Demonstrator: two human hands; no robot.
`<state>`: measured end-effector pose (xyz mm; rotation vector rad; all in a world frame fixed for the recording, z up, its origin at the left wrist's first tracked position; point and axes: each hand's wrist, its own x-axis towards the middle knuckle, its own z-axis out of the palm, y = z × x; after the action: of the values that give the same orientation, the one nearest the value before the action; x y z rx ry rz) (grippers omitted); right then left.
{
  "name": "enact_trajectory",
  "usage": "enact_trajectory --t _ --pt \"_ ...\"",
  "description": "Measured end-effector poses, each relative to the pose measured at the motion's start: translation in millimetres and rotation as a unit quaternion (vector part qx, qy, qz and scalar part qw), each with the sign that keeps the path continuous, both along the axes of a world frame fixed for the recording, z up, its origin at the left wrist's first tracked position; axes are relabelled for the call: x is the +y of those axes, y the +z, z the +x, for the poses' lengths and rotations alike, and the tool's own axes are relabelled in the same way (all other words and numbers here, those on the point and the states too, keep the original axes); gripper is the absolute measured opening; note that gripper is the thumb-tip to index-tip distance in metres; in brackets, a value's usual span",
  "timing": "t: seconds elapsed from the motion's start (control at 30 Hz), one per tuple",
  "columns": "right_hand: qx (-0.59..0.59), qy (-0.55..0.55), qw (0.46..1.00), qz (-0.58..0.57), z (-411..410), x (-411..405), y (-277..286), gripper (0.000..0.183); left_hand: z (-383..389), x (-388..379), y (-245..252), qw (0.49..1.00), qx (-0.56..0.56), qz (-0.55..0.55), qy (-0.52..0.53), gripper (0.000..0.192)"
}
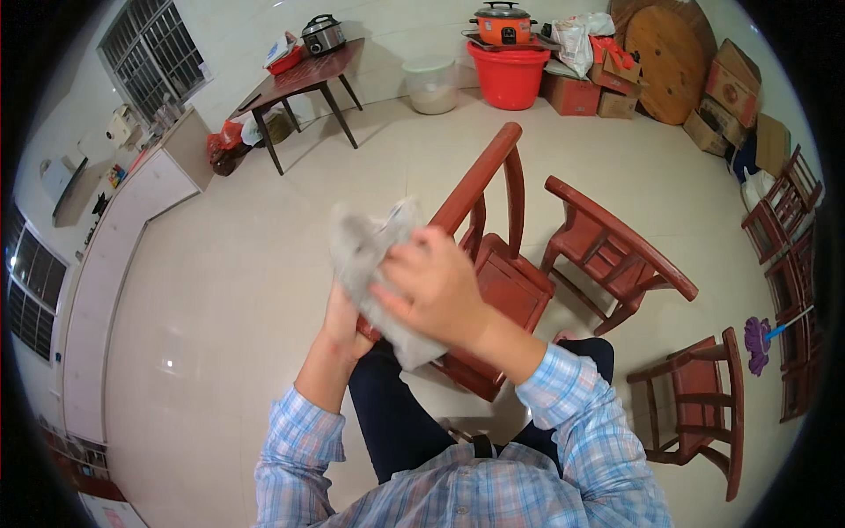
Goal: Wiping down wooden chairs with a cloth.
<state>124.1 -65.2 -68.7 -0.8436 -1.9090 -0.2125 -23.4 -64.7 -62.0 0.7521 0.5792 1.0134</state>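
Observation:
A reddish-brown wooden chair [511, 284] stands before me, its thick rounded top rail [476, 177] slanting up and to the right. My right hand [432, 287] presses a grey cloth [403, 340] over the near part of this rail; hand and cloth are blurred. At the rail's near end, my left hand [346, 323] holds the wood from the left. The cloth hides most of its fingers. Part of the chair seat shows below my right forearm, between my legs.
Two similar wooden chairs, one [607, 251] just right and another [703, 402] nearer me, stand on the tiled floor. A purple mop [757, 346] is beyond them. Along the back are a table [310, 72], a red tub [508, 76] and cardboard boxes [571, 94]. A counter [132, 198] runs along the left.

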Motion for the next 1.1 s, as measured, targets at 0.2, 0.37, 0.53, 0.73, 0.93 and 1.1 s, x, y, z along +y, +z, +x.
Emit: enact_trajectory --t 0.2,0.37,0.53,0.73,0.93,1.1 --pt "0.066 -0.104 0.992 -0.021 63.3 94.8 -6.4 0.026 -15.5 -0.1 6.0 0.966 0.192 0.142 -0.099 0.075" --pt "0.085 -0.200 0.969 -0.116 138.4 164.5 -3.5 0.035 -12.7 0.1 11.9 0.951 0.235 0.164 -0.116 0.070" --pt "0.191 -0.184 0.939 -0.220 160.2 191.3 -10.4 0.046 -13.9 3.2 14.4 0.938 0.269 0.178 -0.125 0.065" --pt "0.244 -0.169 0.942 -0.154 101.7 144.4 -51.1 0.053 -12.2 19.4 31.0 0.832 0.473 0.234 -0.170 0.055" --pt "0.311 -0.127 0.927 -0.167 18.4 63.3 -65.8 0.056 -9.1 14.2 35.1 0.772 0.561 0.288 -0.082 0.042" --pt "0.196 -0.109 0.966 -0.131 2.9 40.6 -138.6 0.056 7.0 7.7 49.5 0.700 0.651 0.279 -0.084 0.031"
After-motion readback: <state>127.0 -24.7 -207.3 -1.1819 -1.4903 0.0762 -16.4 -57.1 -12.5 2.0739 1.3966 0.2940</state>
